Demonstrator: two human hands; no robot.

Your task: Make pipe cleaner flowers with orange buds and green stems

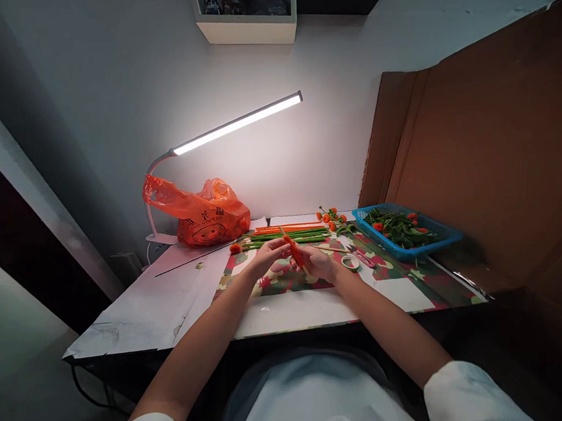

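Note:
Between my hands, over the patterned table covering, is a thin stick wrapped in orange-red material [294, 250], held at a slant. My left hand [272, 256] pinches it near its upper part, from the left. My right hand [314, 263] has its fingers closed around its lower part. Just behind the hands lie several green stems [289, 235] and orange-red strips [284, 228]. A roll of tape [350, 262] and pink-handled scissors [364, 257] rest to the right of my right hand. An orange flower head [235, 248] lies left of my left hand.
An orange plastic bag [209, 215] stands at the back left beside a lit lamp [238, 124]. Orange flowers [330, 218] lie at the back. A blue basket [405, 253] with leaves and flowers sits at the right, before a cardboard panel [484, 153]. A shelf [247, 30] hangs above.

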